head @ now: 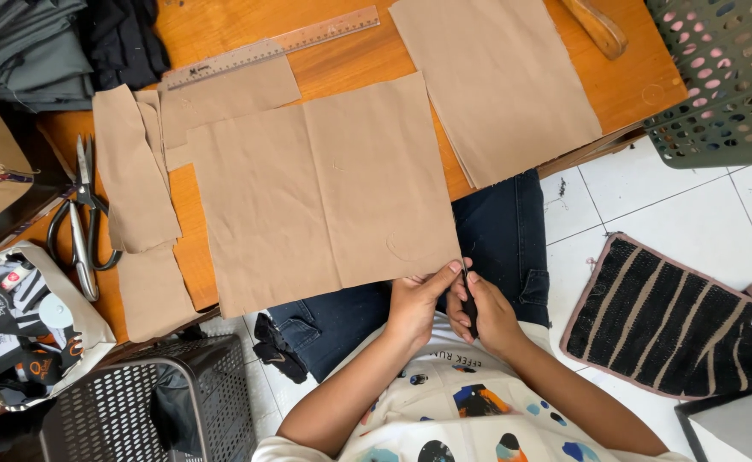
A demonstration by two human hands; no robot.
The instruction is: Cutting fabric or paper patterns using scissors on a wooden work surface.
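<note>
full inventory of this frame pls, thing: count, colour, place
large fabric square: 1, tan, table centre, near edge in both hands
fabric stack: 1, tan, table right
fabric strips: several, tan, table left
ruler: 1, metal, table top
scissors: 1, black handles, table left edge
table: 1, orange-brown wood
folded cloth: pile, grey and black, top left
baskets: 2, dark, one top right, one bottom left
mat: 1, black striped, pink edge, floor right
small tool: 1, dark, in right hand
left hand: pinching fabric edge
right hand: gripping tool at fabric edge
</note>
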